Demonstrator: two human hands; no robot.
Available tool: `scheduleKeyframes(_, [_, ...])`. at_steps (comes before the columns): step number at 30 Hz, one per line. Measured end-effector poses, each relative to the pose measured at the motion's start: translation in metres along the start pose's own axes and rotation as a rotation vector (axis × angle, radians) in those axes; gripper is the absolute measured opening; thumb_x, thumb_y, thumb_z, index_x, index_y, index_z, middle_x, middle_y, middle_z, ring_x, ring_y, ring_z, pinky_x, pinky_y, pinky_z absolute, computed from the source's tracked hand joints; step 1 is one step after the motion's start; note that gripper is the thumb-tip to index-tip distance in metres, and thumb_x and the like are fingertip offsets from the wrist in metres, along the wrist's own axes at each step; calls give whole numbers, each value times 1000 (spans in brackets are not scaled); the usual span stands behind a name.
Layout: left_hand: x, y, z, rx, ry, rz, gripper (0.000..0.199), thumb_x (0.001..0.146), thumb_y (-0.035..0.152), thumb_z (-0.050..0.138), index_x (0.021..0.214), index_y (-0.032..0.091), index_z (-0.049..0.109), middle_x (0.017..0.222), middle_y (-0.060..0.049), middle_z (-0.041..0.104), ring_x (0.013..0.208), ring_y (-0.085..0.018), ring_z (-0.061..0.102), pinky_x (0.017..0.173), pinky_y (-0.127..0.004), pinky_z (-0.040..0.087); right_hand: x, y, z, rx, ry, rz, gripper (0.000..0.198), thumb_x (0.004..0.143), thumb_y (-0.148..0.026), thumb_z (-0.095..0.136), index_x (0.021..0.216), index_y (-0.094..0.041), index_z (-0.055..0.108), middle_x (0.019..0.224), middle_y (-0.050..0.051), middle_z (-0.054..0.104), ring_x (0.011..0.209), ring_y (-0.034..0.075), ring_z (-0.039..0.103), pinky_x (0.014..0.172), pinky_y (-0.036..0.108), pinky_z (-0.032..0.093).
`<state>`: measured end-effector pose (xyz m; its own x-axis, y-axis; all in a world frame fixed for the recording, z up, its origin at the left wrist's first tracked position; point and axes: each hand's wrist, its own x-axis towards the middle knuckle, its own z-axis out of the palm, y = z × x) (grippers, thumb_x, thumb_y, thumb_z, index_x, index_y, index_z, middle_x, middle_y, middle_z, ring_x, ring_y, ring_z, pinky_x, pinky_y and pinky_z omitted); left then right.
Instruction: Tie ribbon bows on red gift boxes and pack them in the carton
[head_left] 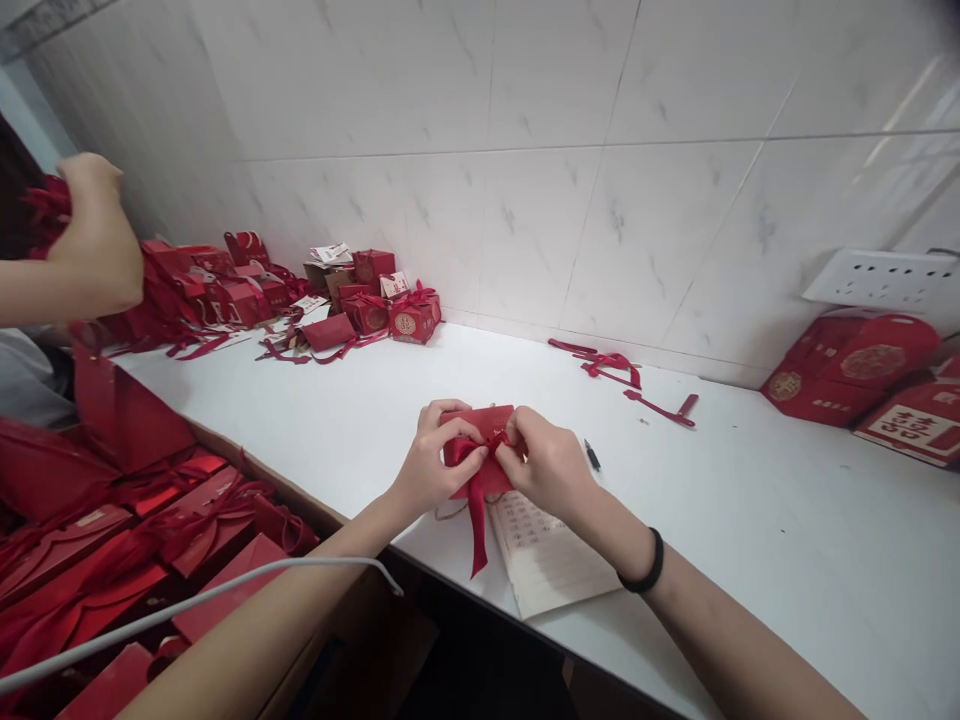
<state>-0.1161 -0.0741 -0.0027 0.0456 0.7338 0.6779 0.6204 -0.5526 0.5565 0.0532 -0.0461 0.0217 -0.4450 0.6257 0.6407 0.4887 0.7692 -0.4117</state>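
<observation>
Between my hands is a small red gift box (pixel 480 421) with a dark red ribbon (pixel 477 525) across its front; one ribbon tail hangs down. My left hand (pixel 441 455) has thumb and fingers pinched on the ribbon's left loop, with other fingers behind the box. At the knot, my right hand (pixel 547 460) pinches the ribbon on its right side; its fingertips are partly hidden. Below the box lies an open notebook (pixel 559 570) with handwritten lines. A black pen (pixel 592 456) rests just beyond my right hand.
Red boxes (pixel 416 316) and ribbons crowd the back left. A large carton (pixel 270 480) full of red boxes stands left, crossed by a white cable (pixel 225 577). Loose ribbons (pixel 607 365) lie by the wall. Red boxes (pixel 847 365) and a power strip (pixel 885 278) are right. A co-worker's arm (pixel 90 250) reaches in.
</observation>
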Motion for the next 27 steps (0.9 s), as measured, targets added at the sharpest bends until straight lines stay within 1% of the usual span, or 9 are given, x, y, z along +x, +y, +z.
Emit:
scheduleKeyframes(2, [0,0,0,-7,5,-6,2,76,18,60,75,19,60,104,-7,49,107,-22,49,94,-40,44,-1,1,3,-16,-5,-52,11,75,-20,39,69,-22,31,56,-4,44,44,11,37,44,21,26])
scheduleKeyframes(4, [0,0,0,-10,3,-18,2,76,18,60,75,19,61,105,-7,49,108,-22,49,94,-40,44,-3,2,3,-26,-60,-60,11,77,-18,40,70,-22,31,56,-4,44,44,11,38,44,21,25])
scheduleKeyframes(6, [0,0,0,-2,-7,-34,2,76,18,60,75,19,61,105,-7,50,107,-22,50,94,-40,44,-5,3,0,-65,-114,-24,16,79,-18,41,68,-22,31,54,-5,44,42,11,36,44,21,24])
scheduleKeyframes(8, [0,0,0,5,-13,-43,2,76,19,60,74,20,61,105,-6,50,107,-22,50,94,-40,44,-6,2,-4,-124,-130,37,21,81,-18,43,66,-22,29,52,-5,41,41,10,33,44,21,23])
scheduleKeyframes(11, [0,0,0,0,-11,-48,2,76,19,60,74,20,61,106,-6,50,107,-21,50,95,-40,43,-6,-2,-10,-178,-143,107,23,81,-18,46,66,-22,29,53,-5,41,42,10,34,44,20,24])
scheduleKeyframes(17, [1,1,0,-2,-8,-48,2,76,19,61,74,20,61,105,-6,50,107,-22,50,95,-40,43,-3,-12,-11,-267,-181,158,22,79,-14,49,67,-21,32,58,-5,45,46,11,37,45,21,23])
scheduleKeyframes(22, [1,2,0,-1,-8,-54,2,75,18,61,74,19,61,105,-6,50,107,-22,50,94,-40,44,1,-16,-11,-293,-209,216,22,82,-17,50,67,-21,35,55,-6,44,44,11,37,45,21,23])
scheduleKeyframes(27, [1,1,0,-13,-7,-54,2,76,18,60,75,19,61,106,-6,50,107,-22,50,95,-42,43,3,-14,-14,-356,-288,272,24,83,-18,50,63,-21,37,52,-4,46,44,13,39,43,23,21])
